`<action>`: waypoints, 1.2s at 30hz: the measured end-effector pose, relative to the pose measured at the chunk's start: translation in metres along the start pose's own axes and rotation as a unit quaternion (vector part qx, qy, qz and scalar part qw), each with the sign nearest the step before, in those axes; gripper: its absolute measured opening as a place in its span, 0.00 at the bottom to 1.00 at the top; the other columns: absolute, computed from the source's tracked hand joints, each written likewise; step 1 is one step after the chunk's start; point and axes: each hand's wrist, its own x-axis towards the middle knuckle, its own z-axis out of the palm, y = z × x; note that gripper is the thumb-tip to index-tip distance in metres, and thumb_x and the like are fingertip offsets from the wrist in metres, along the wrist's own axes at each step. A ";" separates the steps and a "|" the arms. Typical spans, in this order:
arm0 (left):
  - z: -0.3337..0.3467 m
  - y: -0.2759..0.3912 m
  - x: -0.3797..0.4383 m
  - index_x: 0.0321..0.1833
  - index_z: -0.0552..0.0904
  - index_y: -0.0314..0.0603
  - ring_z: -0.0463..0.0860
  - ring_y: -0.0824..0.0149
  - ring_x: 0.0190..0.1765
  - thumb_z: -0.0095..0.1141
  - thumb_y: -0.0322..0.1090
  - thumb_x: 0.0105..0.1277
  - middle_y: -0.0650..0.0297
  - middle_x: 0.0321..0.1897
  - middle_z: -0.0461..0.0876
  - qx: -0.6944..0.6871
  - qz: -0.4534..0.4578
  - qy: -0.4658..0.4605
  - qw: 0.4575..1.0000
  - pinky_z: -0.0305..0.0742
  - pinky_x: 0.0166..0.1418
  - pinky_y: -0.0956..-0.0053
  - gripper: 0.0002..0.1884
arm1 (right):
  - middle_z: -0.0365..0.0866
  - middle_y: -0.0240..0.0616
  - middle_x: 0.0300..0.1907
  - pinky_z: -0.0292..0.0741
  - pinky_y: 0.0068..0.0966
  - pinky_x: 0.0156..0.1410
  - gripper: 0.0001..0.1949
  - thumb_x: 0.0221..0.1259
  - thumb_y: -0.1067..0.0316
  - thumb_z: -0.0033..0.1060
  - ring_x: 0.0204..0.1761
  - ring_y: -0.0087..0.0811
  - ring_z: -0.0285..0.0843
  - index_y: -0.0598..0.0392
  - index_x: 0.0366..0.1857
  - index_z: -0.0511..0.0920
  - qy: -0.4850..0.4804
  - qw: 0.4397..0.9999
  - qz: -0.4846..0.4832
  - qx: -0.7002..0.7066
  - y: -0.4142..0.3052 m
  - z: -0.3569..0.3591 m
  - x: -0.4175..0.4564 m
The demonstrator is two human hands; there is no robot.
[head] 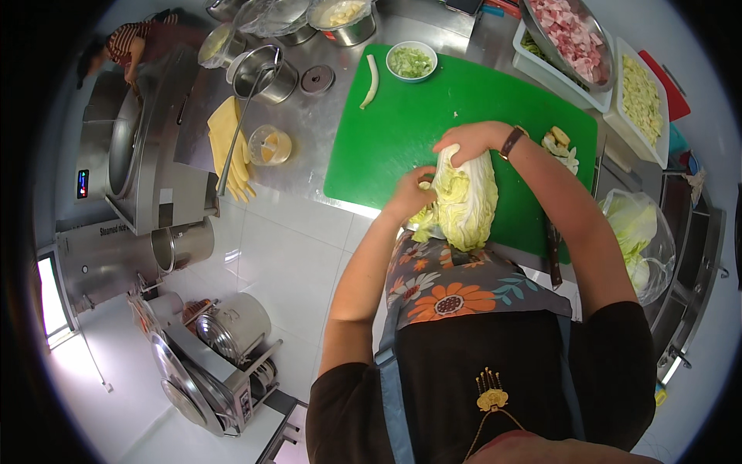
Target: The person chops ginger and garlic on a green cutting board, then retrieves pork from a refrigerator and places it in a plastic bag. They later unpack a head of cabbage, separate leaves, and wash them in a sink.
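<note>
A head of napa cabbage (466,200) lies on the near part of a green cutting board (400,133), its leafy end over the board's edge by my apron. My right hand (472,142) rests on the cabbage's far, white end, fingers curled over it. At its left side is my left hand (413,194), fingers bent around pale leaf pieces (426,223); how firmly they hold these is hard to tell. A knife (554,255) lies under my right forearm, its blade partly hidden. Ginger and garlic pieces (559,145) sit at the board's right.
A bowl of chopped greens (411,61) and a white stalk (370,82) stand at the board's far side. Trays and a bowl of diced meat (571,40) are at upper right, bagged cabbage (635,243) at right. Yellow gloves (229,148) and a ladle lie left. Another person (133,49) stands at upper left.
</note>
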 end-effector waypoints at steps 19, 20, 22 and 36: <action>0.031 0.002 -0.032 0.68 0.58 0.34 0.66 0.52 0.63 0.72 0.37 0.48 0.43 0.62 0.62 0.280 0.141 0.190 0.930 0.68 0.62 0.62 0.46 | 0.80 0.55 0.36 0.73 0.38 0.43 0.18 0.62 0.59 0.46 0.36 0.46 0.79 0.66 0.41 0.76 0.210 0.956 0.044 0.201 0.038 0.110 -0.056; 0.030 -0.014 -0.032 0.68 0.56 0.31 0.67 0.55 0.62 0.73 0.37 0.48 0.43 0.60 0.63 0.237 0.118 0.186 0.946 0.68 0.62 0.64 0.47 | 0.80 0.57 0.35 0.73 0.39 0.42 0.17 0.62 0.60 0.46 0.36 0.49 0.79 0.67 0.40 0.76 0.239 0.952 0.070 0.180 0.036 0.116 -0.054; 0.026 -0.018 -0.034 0.64 0.59 0.29 0.70 0.61 0.59 0.74 0.37 0.47 0.48 0.57 0.67 0.155 0.059 0.159 0.973 0.72 0.58 0.68 0.45 | 0.79 0.59 0.34 0.73 0.41 0.41 0.16 0.61 0.61 0.47 0.35 0.52 0.79 0.67 0.37 0.75 0.309 0.920 0.095 0.222 0.040 0.130 -0.054; -0.004 -0.053 -0.074 0.27 0.73 0.41 0.69 0.63 0.46 0.71 0.20 0.41 0.62 0.40 0.67 0.215 0.231 0.273 0.909 0.70 0.46 0.71 0.17 | 0.79 0.41 0.35 0.72 0.25 0.46 0.11 0.65 0.67 0.53 0.39 0.27 0.75 0.62 0.45 0.74 0.714 0.604 -0.048 0.350 -0.027 0.060 -0.072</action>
